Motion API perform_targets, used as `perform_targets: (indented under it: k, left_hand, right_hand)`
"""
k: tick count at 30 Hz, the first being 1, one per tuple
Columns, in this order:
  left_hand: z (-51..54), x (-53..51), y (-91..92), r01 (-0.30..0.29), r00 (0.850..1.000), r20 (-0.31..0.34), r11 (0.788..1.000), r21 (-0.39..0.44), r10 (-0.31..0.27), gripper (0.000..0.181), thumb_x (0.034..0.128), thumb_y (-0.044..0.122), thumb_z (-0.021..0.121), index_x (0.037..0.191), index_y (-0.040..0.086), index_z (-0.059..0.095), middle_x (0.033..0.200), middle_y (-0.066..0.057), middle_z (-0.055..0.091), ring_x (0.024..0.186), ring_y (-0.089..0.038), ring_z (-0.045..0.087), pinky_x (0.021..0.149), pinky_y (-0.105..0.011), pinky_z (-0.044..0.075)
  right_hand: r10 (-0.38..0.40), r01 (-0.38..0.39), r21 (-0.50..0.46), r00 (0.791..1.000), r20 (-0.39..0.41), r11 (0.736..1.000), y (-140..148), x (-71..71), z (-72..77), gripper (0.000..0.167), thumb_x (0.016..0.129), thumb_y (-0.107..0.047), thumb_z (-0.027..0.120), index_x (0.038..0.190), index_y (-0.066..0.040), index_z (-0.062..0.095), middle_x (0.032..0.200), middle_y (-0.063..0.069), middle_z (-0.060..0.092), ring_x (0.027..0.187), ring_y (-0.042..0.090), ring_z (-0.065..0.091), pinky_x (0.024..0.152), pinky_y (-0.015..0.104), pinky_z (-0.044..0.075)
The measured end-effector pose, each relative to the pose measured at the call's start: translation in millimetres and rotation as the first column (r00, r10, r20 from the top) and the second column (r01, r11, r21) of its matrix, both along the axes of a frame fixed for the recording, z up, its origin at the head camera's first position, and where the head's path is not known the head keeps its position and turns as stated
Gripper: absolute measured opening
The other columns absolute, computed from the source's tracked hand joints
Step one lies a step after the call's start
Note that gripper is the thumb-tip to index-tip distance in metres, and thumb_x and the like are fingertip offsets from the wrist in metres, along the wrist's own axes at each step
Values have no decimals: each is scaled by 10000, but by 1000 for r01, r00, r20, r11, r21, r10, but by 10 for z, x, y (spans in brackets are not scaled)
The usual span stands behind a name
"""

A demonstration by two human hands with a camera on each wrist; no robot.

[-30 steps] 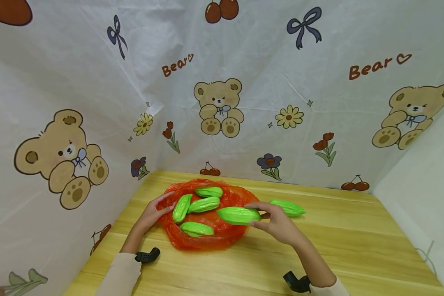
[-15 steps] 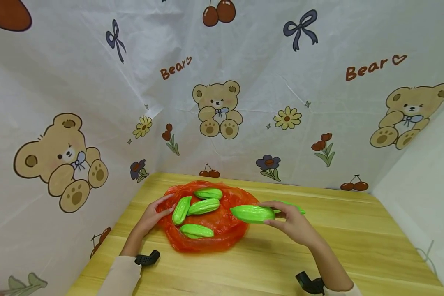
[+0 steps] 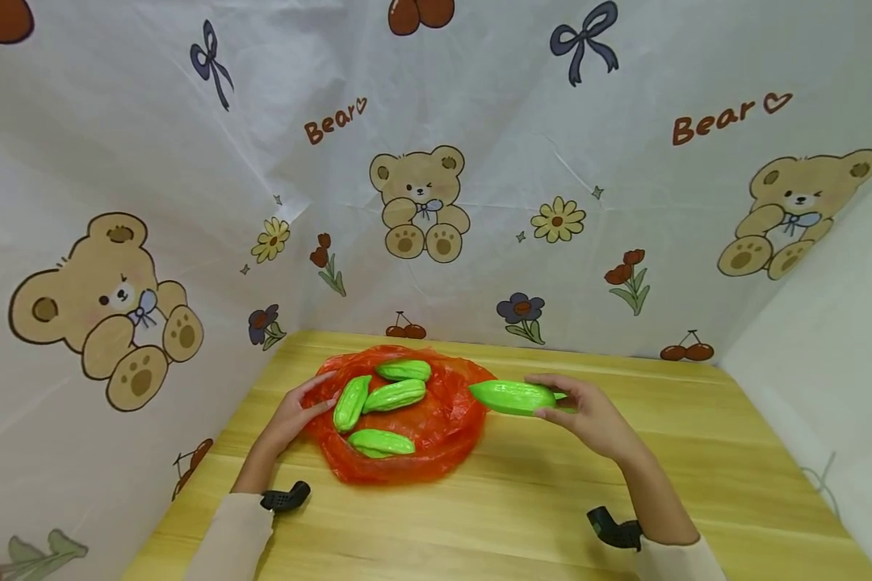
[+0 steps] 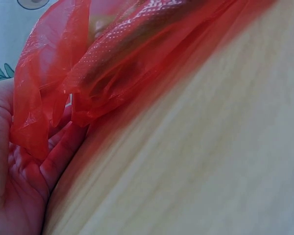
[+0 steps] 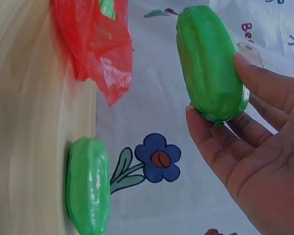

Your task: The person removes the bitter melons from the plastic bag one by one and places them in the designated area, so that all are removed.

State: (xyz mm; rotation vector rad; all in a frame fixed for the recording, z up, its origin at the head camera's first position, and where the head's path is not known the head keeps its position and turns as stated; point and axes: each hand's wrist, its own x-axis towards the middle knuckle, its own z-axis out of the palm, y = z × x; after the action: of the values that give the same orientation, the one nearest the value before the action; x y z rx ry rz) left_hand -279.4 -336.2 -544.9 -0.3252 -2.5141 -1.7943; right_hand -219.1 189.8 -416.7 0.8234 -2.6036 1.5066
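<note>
My right hand point(image 3: 594, 415) grips one end of a green, ridged bitter melon point(image 3: 512, 397), holding it above the table just right of a red plastic bag point(image 3: 436, 466). In the right wrist view, thumb and fingertips pinch the melon's stem end. Several more green melons point(image 3: 395, 395) lie inside the opened bag. At the bag's left rim, my left hand point(image 3: 288, 415) holds the film, which hangs between thumb and fingers in the left wrist view. Another melon point(image 5: 88, 186) lies on the table behind the lifted one, nearly hidden in the head view.
The wooden table point(image 3: 668, 452) extends right and forward of the bag. A white sheet point(image 3: 480, 105) printed with bears and flowers stands behind it and on the left. A thin cable point(image 3: 821, 484) hangs near the right edge.
My right hand has carried the melon rightward from over the bag to beside its right rim, covering most of the melon on the table. The left hand stays at the bag's rim.
</note>
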Motion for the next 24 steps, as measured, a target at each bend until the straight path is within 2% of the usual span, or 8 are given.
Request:
perform_targets:
  k: [7,14,24]
  left_hand:
    - [4,-27,8,10,1000,-10,1000,4,-10,572,958,237,722,1480,111,524,1570,-183,404,1482,-394,285,1194,-583,224]
    - [-20,-18,-6,7,1000,4,1000,-2,-7,578,959,224,720,1486,102,514,1573,-198,394,1483,-423,271,1186,-615,218]
    - [2,3,2,-1,1000,17,1000,-3,1,581,973,208,701,1502,95,489,1574,-188,397,1479,-398,292,1178,-572,262]
  right_hand:
    - [-29,29,-17,1000,9,999,219,-32,-11,440,935,-136,737,1364,-121,641,1347,137,617,961,216,658,773,342,605]
    - [-75,75,-6,997,32,997,373,-63,16,444,948,-141,723,1380,-112,627,1404,149,578,1110,120,620,866,250,566]
    - [-100,100,3,995,1,995,560,-100,27,439,962,-120,703,1386,-57,613,1403,176,578,1148,3,583,897,185,528]
